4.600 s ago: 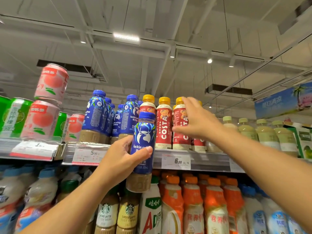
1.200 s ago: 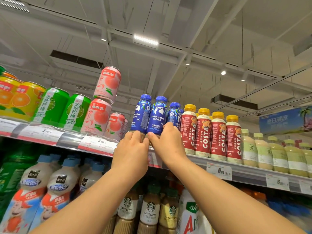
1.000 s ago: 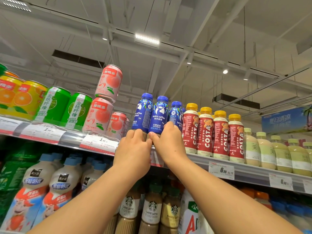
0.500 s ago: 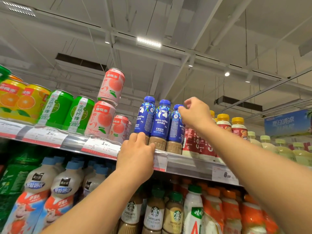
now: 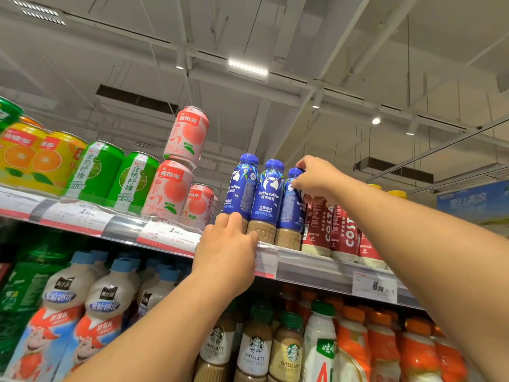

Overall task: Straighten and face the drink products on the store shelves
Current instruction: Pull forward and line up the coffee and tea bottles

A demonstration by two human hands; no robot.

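Blue-sleeved Luckin coffee bottle (image 5: 289,205) (rigid, probably top-heavy) at frame centre, right hand (image 5: 316,177) pinching its neck, a sensible hold for turning.

Three coffee bottles (image 5: 266,194) stand on the top shelf (image 5: 311,267); cans (image 5: 170,188) to their left, Costa bottles (image 5: 341,232) right, latte bottles (image 5: 254,351) on the shelf below.

Single head cam, wide-angle, no second view to overlap. Sits below the top shelf (image 5: 316,267), tilted up and forward: ceiling (image 5: 330,37) fills the upper half of frame, shelf edge runs diagonally from left centre down to lower right. Close range: both forearms enter from the bottom edge, lower-shelf bottles (image 5: 256,351) along the bottom.
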